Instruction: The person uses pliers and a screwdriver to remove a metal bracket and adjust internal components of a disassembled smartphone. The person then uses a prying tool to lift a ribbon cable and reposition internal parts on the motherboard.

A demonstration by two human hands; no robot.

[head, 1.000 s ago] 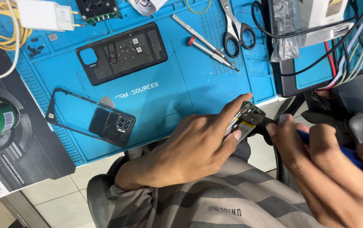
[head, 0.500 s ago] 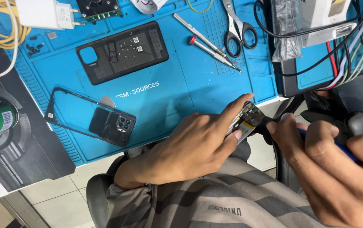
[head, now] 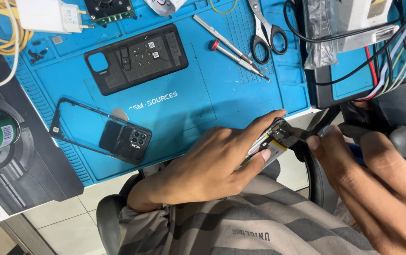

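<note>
We hold the opened phone body (head: 272, 141) off the near edge of the blue work mat (head: 188, 113), above our lap; our left hand (head: 212, 165) is clenched around it, thumb on the exposed battery, fingertips over its top end. Our right hand (head: 372, 184) grips a blue-handled tool (head: 361, 153), its tip touching the board end of the phone. Judged step: working loose a part inside the phone; the next move likely calls for a steady left hold and light pressure. Count beyond the grip, on the mat: one black back cover (head: 137, 59), one frame with camera block (head: 104, 132), two screwdrivers (head: 233, 49), one pair of scissors (head: 264, 33).
</note>
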